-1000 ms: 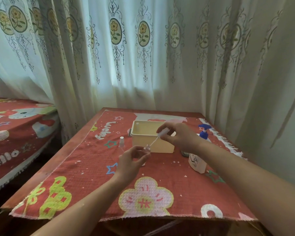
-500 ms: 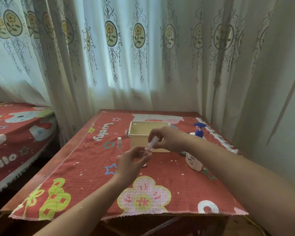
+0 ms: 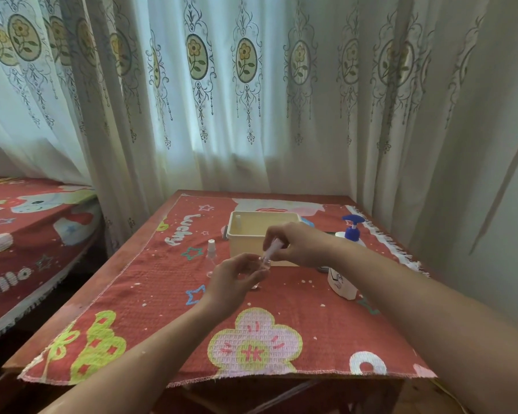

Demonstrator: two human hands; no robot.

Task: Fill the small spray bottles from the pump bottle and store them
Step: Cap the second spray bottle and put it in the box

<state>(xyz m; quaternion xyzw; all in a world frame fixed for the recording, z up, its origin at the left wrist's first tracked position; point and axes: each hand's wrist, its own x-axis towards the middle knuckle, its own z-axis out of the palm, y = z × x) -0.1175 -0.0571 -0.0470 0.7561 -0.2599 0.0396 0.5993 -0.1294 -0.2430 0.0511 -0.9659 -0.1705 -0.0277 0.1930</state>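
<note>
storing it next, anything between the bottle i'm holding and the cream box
Nothing visible. The small bottle in the left hand is just in front of the open cream box; the spare spray bottle and pump bottle stand off to the sides.

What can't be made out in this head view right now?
Head view only.
Fill level of the small clear spray bottle: the left hand wraps it, and it is too small.
Whether the white sprayer cap is seated: the right hand covers it.
Floor of the cream plastic tub: near wall and right hand hide it.
Middle of the white pump bottle with blue pump: the right forearm crosses it.
</note>
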